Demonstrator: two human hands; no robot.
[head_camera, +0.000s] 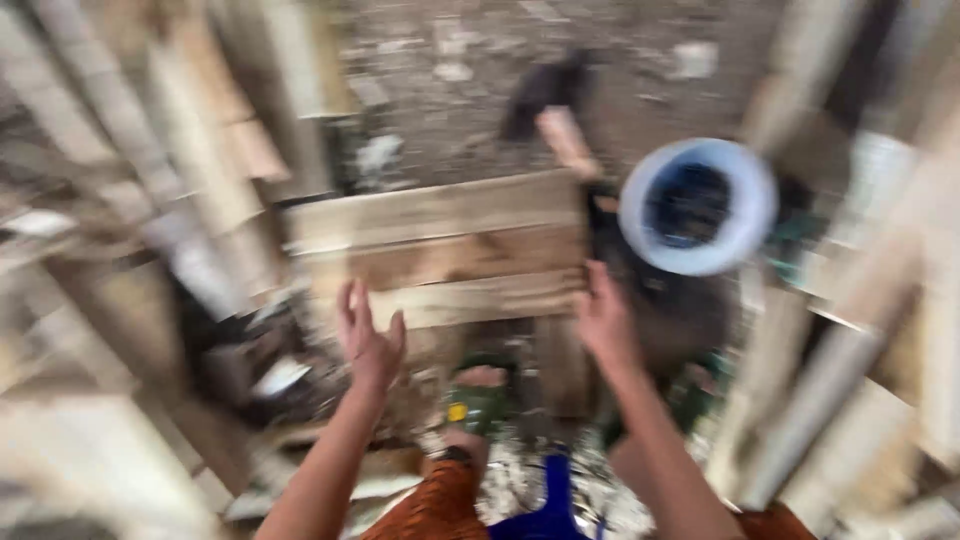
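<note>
The view is heavily blurred by motion. My left hand (368, 335) is held up with its fingers spread, just in front of the near edge of a set of wooden planks (440, 245) lying side by side. My right hand (603, 322) is at the planks' right end, fingers near the edge of the lowest plank; whether it grips it is unclear. Below the hands I see my foot in a green sandal (478, 398) and orange shorts (430, 510).
A round white-rimmed bucket (697, 206) with a dark inside stands right of the planks. Another person's leg (562, 135) is beyond them. Wooden boards and laths (190, 150) lean on the left and on the right (850, 350). Sawdust and scraps cover the ground.
</note>
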